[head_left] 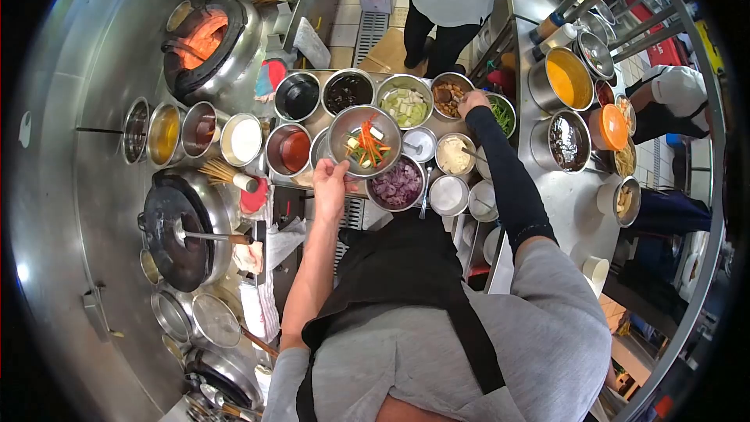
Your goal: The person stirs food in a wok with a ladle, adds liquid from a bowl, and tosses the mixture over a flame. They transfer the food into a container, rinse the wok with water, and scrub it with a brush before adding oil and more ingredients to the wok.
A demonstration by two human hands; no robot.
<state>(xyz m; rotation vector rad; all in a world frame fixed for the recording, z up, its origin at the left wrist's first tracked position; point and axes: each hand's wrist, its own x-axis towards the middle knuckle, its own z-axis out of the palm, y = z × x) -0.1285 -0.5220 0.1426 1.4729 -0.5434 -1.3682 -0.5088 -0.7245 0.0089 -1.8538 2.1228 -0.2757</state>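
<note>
Fingers of the left hand [330, 187] are gripping the vegetable bowl [340, 134] near the red onions [397, 187]; keeping it level should be preventing spills. Right hand [472, 102] is hovering at the brown pieces [445, 98], but whether it is grasping any, I cannot tell.

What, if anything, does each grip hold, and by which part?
Left grip: metal bowl of cut vegetables, by the rim, near side. Right grip: at the container of brown pieces; can't tell if it holds anything.
</note>
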